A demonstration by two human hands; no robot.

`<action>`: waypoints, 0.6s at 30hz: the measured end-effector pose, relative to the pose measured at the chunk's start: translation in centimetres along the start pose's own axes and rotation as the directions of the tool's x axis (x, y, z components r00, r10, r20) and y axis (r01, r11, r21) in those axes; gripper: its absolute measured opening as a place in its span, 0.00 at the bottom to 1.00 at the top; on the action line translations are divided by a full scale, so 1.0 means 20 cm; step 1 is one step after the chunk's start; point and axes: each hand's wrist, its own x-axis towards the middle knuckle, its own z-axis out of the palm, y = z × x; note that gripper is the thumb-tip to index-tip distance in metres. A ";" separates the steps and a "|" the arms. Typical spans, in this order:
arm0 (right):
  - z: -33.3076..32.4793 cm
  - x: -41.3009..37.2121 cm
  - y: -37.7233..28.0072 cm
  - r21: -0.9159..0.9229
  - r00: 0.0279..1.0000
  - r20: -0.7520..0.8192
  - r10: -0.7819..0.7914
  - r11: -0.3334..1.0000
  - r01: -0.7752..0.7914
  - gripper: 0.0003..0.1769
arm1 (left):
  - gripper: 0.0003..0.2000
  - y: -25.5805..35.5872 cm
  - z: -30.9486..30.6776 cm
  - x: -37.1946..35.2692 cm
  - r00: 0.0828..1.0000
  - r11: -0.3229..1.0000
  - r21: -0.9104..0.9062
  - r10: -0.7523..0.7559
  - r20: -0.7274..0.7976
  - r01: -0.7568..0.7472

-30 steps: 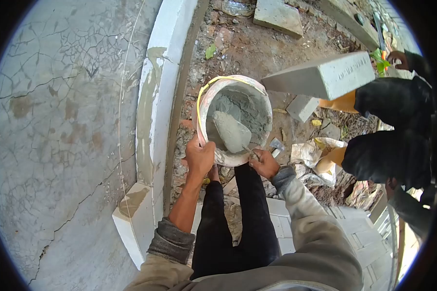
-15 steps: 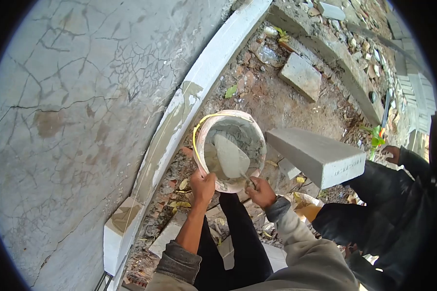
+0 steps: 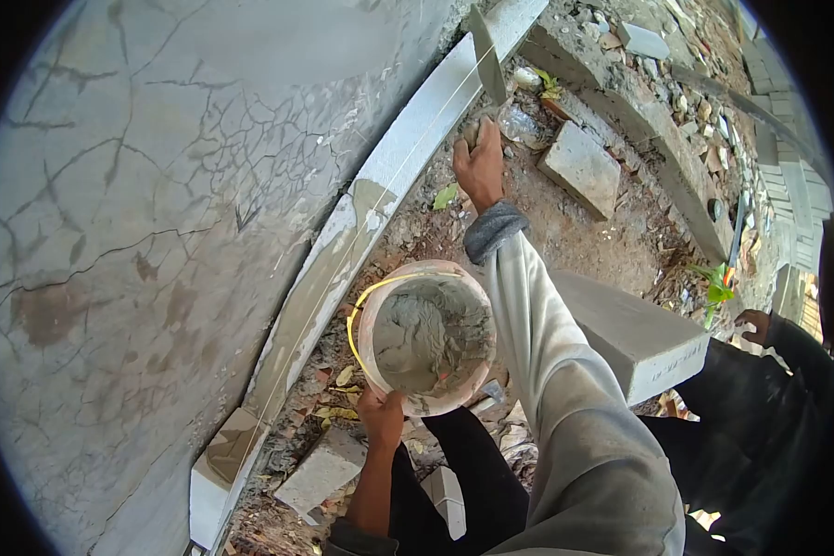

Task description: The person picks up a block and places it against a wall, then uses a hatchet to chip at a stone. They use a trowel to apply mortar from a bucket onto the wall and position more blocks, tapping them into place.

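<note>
My left hand (image 3: pixel 383 419) is closed on the near rim of a bucket (image 3: pixel 442 403) with a yellow handle (image 3: pixel 353 324). Wet grey mortar (image 3: pixel 415 335) lies inside it. Stretched out ahead, my right hand (image 3: pixel 479 165) grips a trowel (image 3: pixel 487 57), its handle mostly hidden by my fingers. The trowel's blade is turned on edge over the far part of a row of pale blocks (image 3: pixel 417 139). Mortar (image 3: pixel 296 306) covers the nearer stretch of that row, and a thin string (image 3: pixel 343 258) runs along it.
A cracked plastered wall (image 3: pixel 157 232) rises along the left. Right of my sleeve is a large grey block (image 3: pixel 625 324), with a person in dark clothes (image 3: pixel 741 408) beyond it. A loose block (image 3: pixel 580 170), a concrete beam (image 3: pixel 653 130) and rubble lie ahead.
My right hand has lifted the trowel out of the bucket and reached far forward to the block row. My left hand keeps its hold on the bucket, now slightly lower in view.
</note>
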 end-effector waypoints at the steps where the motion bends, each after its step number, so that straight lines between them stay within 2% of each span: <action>1: 0.03 -0.02 0.03 -0.076 0.995 -0.035 -0.096 0.993 0.093 0.21 | 0.13 -0.02 -0.03 -0.01 1.000 0.999 -0.021 -0.026 0.003 0.026; 2: 0.03 -0.11 0.05 -0.043 0.995 0.093 0.034 0.999 -0.030 0.24 | 0.13 -0.05 -0.05 -0.03 0.999 0.999 -0.026 -0.039 -0.019 0.039; 5: 0.02 -0.40 0.03 -0.049 0.991 0.117 -0.071 0.996 0.077 0.25 | 0.14 -0.10 -0.11 -0.05 0.994 0.997 -0.033 -0.078 -0.071 0.076; 10: -0.17 -0.91 -0.10 -0.091 0.928 0.347 -0.136 0.980 0.178 0.26 | 0.13 -0.20 -0.25 -0.09 0.991 0.994 -0.008 -0.108 -0.081 0.108; 13: -0.35 -1.15 -0.23 -0.090 0.858 0.490 -0.153 0.971 0.224 0.30 | 0.12 -0.24 -0.32 -0.10 0.996 0.998 0.023 -0.054 -0.074 0.056; 16: -0.64 -1.39 -0.39 -0.063 0.748 0.654 -0.113 0.977 0.203 0.29 | 0.12 -0.20 -0.35 -0.12 0.991 0.994 0.017 -0.104 -0.083 0.105; 17: -0.79 -1.43 -0.48 -0.026 0.687 0.719 -0.106 0.983 0.179 0.29 | 0.12 -0.10 -0.31 -0.15 0.992 0.978 -0.170 -0.121 0.025 0.124; 18: -0.94 -1.47 -0.57 -0.101 0.658 0.753 -0.018 0.985 0.143 0.28 | 0.13 -0.12 -0.30 -0.16 0.992 0.986 -0.109 -0.124 0.010 0.125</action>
